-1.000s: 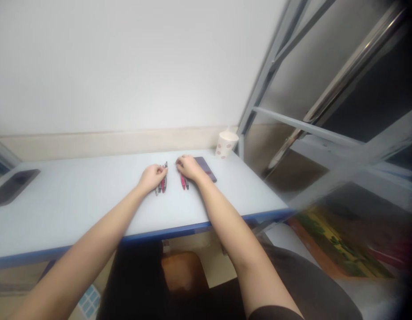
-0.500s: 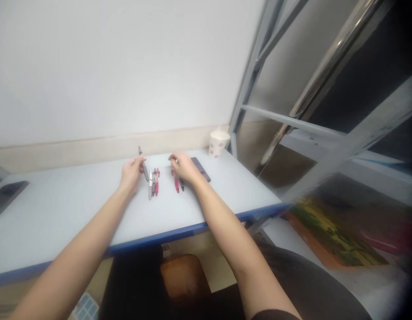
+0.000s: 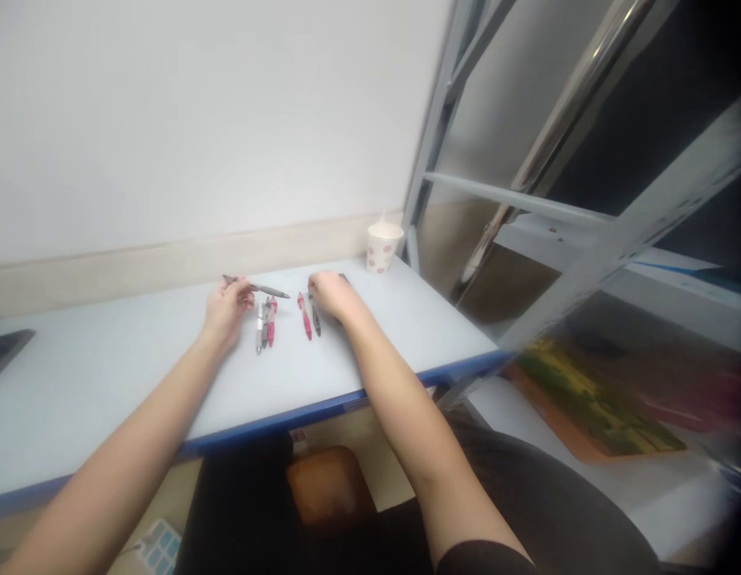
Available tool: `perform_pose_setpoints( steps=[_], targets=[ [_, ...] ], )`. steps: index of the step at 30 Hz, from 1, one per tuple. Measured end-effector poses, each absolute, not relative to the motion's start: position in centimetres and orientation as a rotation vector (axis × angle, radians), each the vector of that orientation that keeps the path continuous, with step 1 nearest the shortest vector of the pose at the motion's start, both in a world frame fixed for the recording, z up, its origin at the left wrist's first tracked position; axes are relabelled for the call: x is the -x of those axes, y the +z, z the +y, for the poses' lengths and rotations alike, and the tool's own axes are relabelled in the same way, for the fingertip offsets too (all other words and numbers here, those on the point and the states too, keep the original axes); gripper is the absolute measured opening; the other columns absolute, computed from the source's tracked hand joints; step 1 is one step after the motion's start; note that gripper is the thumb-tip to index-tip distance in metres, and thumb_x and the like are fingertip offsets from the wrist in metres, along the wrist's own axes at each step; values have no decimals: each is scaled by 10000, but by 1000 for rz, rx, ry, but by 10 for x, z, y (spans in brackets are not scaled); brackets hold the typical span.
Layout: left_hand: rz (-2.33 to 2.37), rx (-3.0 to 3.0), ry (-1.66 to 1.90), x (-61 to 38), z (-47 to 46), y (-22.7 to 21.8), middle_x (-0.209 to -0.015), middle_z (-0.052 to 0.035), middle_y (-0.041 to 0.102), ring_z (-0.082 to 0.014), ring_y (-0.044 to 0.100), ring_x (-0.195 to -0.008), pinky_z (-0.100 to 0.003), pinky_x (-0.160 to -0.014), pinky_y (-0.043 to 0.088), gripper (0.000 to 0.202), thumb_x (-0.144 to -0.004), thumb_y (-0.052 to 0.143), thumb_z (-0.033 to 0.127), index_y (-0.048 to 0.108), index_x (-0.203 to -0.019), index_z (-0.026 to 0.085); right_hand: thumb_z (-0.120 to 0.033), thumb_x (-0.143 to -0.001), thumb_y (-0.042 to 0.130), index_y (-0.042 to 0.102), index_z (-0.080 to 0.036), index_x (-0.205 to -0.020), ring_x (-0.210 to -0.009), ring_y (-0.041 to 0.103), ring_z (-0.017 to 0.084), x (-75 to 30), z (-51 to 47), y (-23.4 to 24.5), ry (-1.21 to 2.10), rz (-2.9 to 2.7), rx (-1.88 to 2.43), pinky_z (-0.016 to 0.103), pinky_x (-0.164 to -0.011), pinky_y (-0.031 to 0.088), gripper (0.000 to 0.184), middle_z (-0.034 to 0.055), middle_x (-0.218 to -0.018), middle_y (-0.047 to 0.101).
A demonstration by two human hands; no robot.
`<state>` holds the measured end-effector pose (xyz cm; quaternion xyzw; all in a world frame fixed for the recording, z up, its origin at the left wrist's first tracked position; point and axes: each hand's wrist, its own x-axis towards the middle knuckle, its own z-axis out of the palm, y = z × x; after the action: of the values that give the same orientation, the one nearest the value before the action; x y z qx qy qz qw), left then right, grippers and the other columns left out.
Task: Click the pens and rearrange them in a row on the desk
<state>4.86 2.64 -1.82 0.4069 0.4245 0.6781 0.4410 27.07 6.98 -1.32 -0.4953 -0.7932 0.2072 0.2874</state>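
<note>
On the blue-edged white table (image 3: 95,399), a spotted paper cup (image 3: 384,249) stands right of two slim pens (image 3: 304,317); two more pens (image 3: 271,323) lie farther left.

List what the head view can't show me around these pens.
In the head view:
- Dark flat device: nearly all hidden under the right hand.
- Dark slab: cut off by the left edge.
- Pens and the grey pen in the left hand: markings too small to read.
- Orange-edged mat: blurred.

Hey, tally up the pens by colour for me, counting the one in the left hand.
Red pens: 2
Dark grey pens: 3, one in the left hand
Silver-white pen: 1
Total: 6
</note>
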Motion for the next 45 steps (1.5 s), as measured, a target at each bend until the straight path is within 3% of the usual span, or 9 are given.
perform_pose_setpoints(
  steps=[5,12,17,22,33,37,40,45],
  targets=[
    [1064,-1005,1692,-48,26,-17,-743,-5,645,-89,519,-562,-224,-530,374,208,-719,744,232,554,-798,197,-80,-869,667,693,-198,-936,-955,698,334,-265,67,-19,489,-2198,1550,374,-749,478,139,165,-981,740],
    [1081,-1017,1677,-47,27,-20,-733,0,642,-92,502,-557,-224,-517,357,225,-705,758,238,566,-814,197,-207,-909,748,672,-193,-1125,-1081,701,344,-260,58,-6,497,-2224,1653,372,-826,491,230,201,-1223,719],
    [1089,-1022,1645,-46,26,-20,-735,-5,653,-97,516,-570,-224,-529,382,242,-704,780,246,581,-828,187,-229,-1049,510,667,-170,-1187,-1108,705,338,-262,51,1,497,-2236,1689,383,-847,500,216,220,-1267,711],
    [1100,-1035,1622,-47,25,-19,-744,-7,661,-95,526,-577,-220,-523,378,253,-689,790,246,595,-835,178,-125,-1007,496,676,-184,-1246,-1155,699,313,-262,53,-1,489,-2294,1689,354,-861,507,305,191,-1335,706],
    [1136,-1040,1656,-46,26,-22,-704,11,640,-91,521,-563,-218,-522,370,222,-706,771,239,601,-835,178,-172,-1013,525,672,-188,-1279,-1130,703,300,-259,54,-2,397,-2386,1649,333,-819,485,304,175,-1297,733],
    [1153,-1024,1685,-43,28,-22,-692,14,639,-86,508,-542,-215,-514,362,181,-729,734,224,577,-812,186,-306,-1081,483,678,-182,-1248,-1077,716,283,-258,50,1,372,-2416,1631,326,-794,483,285,180,-1271,745],
    [1160,-1013,1689,-43,30,-22,-687,11,641,-86,510,-530,-214,-505,362,171,-735,720,226,568,-804,188,-416,-1069,556,687,-180,-1216,-1100,714,285,-256,46,5,344,-2465,1605,315,-793,481,307,176,-1253,755],
    [1166,-1000,1680,-43,29,-21,-683,6,654,-98,527,-530,-214,-492,370,174,-722,714,208,574,-823,189,-260,-1021,623,715,-146,-1172,-1104,725,285,-249,40,10,257,-2551,1595,303,-804,480,210,199,-1232,762]
  ],
)
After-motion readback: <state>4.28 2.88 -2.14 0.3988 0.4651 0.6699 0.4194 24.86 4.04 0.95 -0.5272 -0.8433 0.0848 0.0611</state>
